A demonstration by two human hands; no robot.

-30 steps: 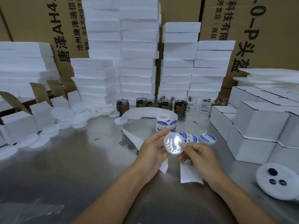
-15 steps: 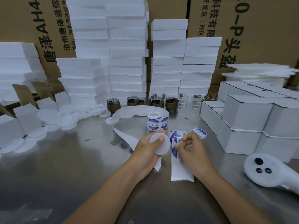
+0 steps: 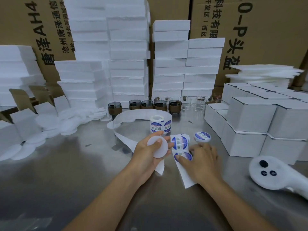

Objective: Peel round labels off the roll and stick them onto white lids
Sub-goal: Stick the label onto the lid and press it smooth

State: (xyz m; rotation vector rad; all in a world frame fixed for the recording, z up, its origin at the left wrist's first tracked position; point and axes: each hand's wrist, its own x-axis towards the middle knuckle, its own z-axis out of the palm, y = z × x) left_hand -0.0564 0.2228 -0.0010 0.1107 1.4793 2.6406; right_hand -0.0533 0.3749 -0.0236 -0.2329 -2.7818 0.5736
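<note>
The left grip is closed round a plain white lid, thumb pressed across its face and fingers curled behind, holding it tilted just above the bench. The right grip is wide: its fingers lie fairly straight and spread over the label strip, and the index fingertip touches the left edge of the lower label; the thumb is hidden, so whether it pinches anything cannot be told. Just above on the same strip sits a second round blue-and-white label, close beside the held lid. A lid already bearing a label lies on the bench just beyond the right fingers. Behind the hands the label roll stands upright, and its bare backing paper curls away in a wide loop to the left and back toward the left wrist. Farther back stands a row of dark glass jars, with clear glass jars to their right. White foam discs are heaped at the left, white cartons are stacked at the right, and a white handheld device with three black buttons lies near the right edge. Stacks of white foam slabs rise at the rear against brown cardboard boxes printed with black characters.
</note>
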